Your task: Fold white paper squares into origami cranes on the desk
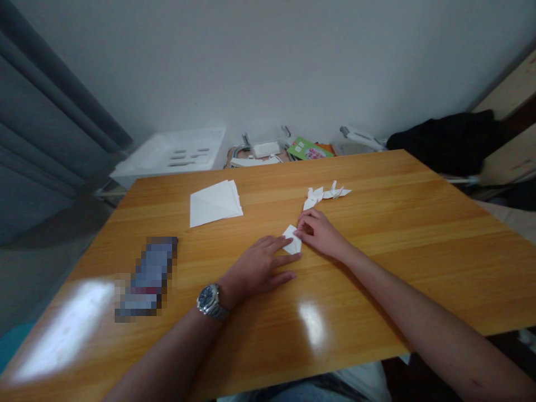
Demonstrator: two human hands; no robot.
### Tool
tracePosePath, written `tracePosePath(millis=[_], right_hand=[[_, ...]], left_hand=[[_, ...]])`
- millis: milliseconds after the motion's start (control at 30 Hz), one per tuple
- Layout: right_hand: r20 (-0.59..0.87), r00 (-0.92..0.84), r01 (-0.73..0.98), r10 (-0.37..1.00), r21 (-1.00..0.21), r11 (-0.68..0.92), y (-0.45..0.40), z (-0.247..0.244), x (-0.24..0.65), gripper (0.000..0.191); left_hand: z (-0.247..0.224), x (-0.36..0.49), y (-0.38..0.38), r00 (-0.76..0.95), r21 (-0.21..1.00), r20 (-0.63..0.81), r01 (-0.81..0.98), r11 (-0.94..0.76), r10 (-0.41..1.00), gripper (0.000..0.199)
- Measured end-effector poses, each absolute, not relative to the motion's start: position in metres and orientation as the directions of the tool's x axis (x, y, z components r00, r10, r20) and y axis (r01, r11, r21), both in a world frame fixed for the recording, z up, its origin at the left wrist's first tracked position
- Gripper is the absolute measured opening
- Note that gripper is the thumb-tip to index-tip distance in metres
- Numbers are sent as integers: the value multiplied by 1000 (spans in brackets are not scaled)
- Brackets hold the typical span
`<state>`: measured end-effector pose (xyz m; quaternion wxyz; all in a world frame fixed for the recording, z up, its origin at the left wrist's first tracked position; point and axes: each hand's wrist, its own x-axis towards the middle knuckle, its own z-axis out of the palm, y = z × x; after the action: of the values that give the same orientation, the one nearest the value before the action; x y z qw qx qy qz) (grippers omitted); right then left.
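A small folded piece of white paper (290,233) lies on the wooden table (397,234) between my hands. My left hand (263,265), with a metal watch (208,300) at the wrist, rests flat with fingers spread, and its fingertips press on the paper's near left part. My right hand (321,231) pinches the paper's right edge between thumb and fingers. Just beyond the right hand sit white folded paper birds (315,197), close together. Part of the small paper is hidden under my fingers.
A stack of white paper sheets (214,204) lies at the back left of the table. A blurred-out phone-like object (151,273) is at the left. Behind the far edge are a white plastic tray (176,151), a green booklet (309,149) and dark cloth (444,142).
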<state>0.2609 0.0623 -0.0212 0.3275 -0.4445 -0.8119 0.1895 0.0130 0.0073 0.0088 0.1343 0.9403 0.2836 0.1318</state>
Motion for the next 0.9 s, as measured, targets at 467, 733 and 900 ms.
tracePosePath(millis=[467, 733, 900], right_hand=[[375, -386, 592, 843, -600, 538, 62, -21, 259, 12], [357, -384, 593, 851, -611, 524, 63, -24, 261, 11], [362, -382, 596, 850, -607, 526, 62, -23, 260, 12]], left_hand=[[10, 13, 9, 804, 354, 155, 497, -792, 574, 52], [11, 15, 8, 801, 339, 162, 504, -795, 577, 48], [11, 16, 8, 804, 324, 154, 509, -797, 575, 48]])
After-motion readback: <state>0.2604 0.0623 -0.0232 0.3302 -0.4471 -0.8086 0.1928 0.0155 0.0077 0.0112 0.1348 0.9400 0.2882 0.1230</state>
